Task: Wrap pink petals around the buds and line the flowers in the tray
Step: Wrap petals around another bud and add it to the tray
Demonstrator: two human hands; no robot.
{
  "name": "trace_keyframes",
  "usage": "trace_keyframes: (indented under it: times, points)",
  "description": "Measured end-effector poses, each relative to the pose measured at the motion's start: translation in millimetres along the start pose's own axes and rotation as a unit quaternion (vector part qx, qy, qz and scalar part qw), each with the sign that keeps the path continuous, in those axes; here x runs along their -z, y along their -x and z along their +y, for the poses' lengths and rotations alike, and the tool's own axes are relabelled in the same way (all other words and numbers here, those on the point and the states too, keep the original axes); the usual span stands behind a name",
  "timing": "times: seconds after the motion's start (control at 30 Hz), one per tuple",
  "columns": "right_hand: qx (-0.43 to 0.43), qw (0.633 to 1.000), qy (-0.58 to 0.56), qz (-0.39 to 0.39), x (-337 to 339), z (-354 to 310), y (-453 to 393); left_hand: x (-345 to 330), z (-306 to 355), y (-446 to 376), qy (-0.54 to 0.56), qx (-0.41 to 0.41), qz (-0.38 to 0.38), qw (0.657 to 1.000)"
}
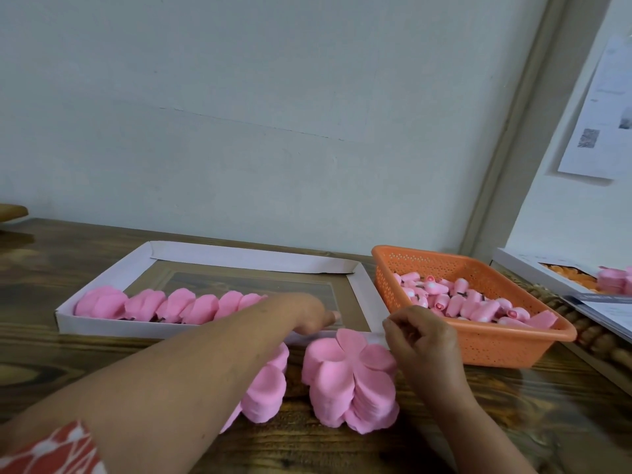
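Note:
A white cardboard tray [260, 256] lies on the wooden table with a row of several pink flowers [171, 304] along its near side. My left hand [309, 313] reaches into the tray at the right end of that row, palm down; what it holds is hidden. My right hand [422, 340] is curled at the top of a tall stack of pink petals [355, 381], fingers pinching at the top petal's edge. A second petal stack [266, 388] stands partly behind my left forearm. An orange basket [496, 347] on the right holds many pink buds [458, 299].
The wall rises just behind the tray. At the far right lie another white box [526, 268] with orange and pink petals and a dark booklet [602, 307]. A wooden object [12, 212] sits at the far left edge.

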State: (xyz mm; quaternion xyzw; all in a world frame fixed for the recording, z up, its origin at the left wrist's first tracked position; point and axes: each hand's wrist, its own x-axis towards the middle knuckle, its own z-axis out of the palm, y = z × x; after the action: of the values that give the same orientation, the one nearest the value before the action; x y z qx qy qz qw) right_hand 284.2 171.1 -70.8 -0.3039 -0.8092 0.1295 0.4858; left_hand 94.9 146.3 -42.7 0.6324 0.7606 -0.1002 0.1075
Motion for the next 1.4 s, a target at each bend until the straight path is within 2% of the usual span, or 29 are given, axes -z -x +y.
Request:
trace_keyframes:
  times: [0.2,0.3,0.47,0.57,0.73,0.9,1.4]
  points:
    - [-0.006,0.999,-0.008,-0.05,-5,0,0,-2,-3,3,0.064,0.016,0.061,0.996]
    - [-0.005,0.999,-0.005,-0.054,-6,0,0,-4,-6,3,0.11,0.018,0.126,0.986]
    - [-0.007,0.998,-0.003,-0.057,-5,2,0,0,-9,15,0.094,0.012,0.23,0.969]
    - [-0.011,0.998,-0.003,-0.057,-5,3,0,1,-7,28,0.134,-0.021,0.281,0.95]
    - [-0.018,0.998,0.007,-0.062,-5,2,-1,-10,1,54,0.17,-0.101,0.221,0.955]
    - [-0.02,0.997,0.013,-0.073,-5,-1,-2,-19,7,63,0.128,-0.1,0.186,0.969]
    - [-0.02,0.997,0.011,-0.072,-1,-3,-3,-28,14,65,0.059,-0.072,0.282,0.955]
